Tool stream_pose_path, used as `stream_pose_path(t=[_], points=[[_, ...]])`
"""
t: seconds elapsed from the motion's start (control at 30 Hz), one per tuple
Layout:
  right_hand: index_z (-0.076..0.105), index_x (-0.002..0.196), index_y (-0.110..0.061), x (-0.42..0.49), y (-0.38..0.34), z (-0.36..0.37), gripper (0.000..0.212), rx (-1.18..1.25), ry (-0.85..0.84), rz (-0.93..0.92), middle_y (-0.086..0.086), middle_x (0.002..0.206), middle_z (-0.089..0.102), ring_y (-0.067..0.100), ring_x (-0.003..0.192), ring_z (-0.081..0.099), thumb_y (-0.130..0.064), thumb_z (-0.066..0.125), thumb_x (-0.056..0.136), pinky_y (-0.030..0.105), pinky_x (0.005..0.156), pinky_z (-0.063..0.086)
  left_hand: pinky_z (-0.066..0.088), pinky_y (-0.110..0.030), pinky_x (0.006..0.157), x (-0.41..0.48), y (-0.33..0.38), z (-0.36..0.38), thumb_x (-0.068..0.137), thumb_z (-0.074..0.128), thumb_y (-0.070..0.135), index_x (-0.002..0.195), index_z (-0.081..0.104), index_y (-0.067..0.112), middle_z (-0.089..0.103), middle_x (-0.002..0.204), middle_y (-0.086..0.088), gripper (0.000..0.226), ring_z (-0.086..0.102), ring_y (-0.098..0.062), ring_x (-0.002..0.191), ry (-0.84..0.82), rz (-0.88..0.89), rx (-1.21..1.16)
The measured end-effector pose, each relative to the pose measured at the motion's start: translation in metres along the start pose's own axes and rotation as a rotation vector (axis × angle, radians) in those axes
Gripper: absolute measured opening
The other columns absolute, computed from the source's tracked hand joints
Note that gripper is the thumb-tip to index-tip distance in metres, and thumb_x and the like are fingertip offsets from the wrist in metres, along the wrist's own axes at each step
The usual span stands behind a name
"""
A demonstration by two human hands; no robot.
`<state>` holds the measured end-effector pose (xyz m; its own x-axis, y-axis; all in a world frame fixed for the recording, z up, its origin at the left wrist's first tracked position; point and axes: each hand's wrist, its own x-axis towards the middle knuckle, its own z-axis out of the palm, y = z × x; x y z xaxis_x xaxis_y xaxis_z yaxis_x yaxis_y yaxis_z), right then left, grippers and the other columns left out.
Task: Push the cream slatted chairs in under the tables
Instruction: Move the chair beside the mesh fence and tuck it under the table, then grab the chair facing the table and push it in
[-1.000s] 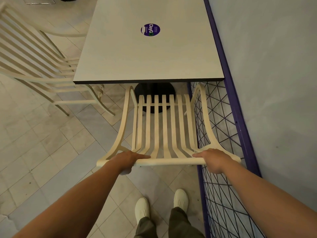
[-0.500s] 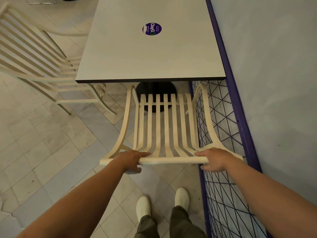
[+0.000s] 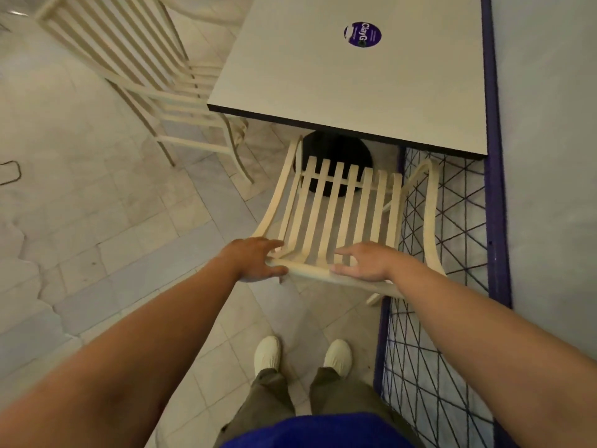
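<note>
The left hand [image 3: 255, 260] and right hand [image 3: 363, 261] lie spread and straight-fingered on the top rail of the chair [image 3: 308, 270] at centre frame, pressing rather than gripping, to drive its seat further under the desk [image 3: 323, 76] at upper right.

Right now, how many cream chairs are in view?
2: near chair, partly under the table in front; second chair at its left side. More may be out of frame.

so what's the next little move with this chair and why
Probably lift both hands off: the left hand and right hand only rest straight-fingered on the top rail of the chair, and its seat is already hidden under the table.
</note>
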<state>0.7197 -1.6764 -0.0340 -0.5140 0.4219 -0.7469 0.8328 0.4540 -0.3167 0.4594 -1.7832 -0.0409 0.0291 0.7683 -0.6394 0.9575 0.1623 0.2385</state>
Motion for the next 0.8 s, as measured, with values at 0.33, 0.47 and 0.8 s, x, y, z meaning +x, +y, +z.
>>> stream_pose_path(t=[0.33,0.47,0.8], points=[[0.043,0.148,-0.026,0.049,-0.109,-0.025,0.069,-0.182,-0.027,-0.188,0.003,0.156,0.038,0.026,0.140,0.036,-0.068,0.037,0.095,0.040,0.109,0.033,0.033,-0.047,0.114,-0.062,-0.052,0.007,0.092,0.053,0.062,0.156,0.026,0.029,0.035,0.159,-0.002,0.077,0.036,-0.026,0.143,0.157,-0.212,-0.273],[0.043,0.148,-0.025,0.082,-0.170,-0.032,0.074,-0.228,-0.037,-0.211,0.003,0.155,0.039,0.026,0.140,0.038,-0.072,0.037,0.091,0.042,0.111,0.034,0.028,-0.044,0.118,-0.081,-0.102,0.011,0.093,0.053,0.062,0.157,0.025,0.026,0.031,0.161,-0.002,0.079,0.030,-0.025,0.146,0.136,-0.257,-0.352],[0.039,0.150,-0.023,0.166,-0.347,-0.044,0.072,-0.260,-0.015,-0.249,0.001,0.157,0.036,0.023,0.142,0.035,-0.066,0.042,0.093,0.039,0.113,0.030,0.034,-0.041,0.113,-0.128,-0.273,-0.027,0.089,0.059,0.063,0.154,0.033,0.029,0.040,0.155,-0.004,0.078,0.041,-0.025,0.139,0.128,-0.316,-0.552]])
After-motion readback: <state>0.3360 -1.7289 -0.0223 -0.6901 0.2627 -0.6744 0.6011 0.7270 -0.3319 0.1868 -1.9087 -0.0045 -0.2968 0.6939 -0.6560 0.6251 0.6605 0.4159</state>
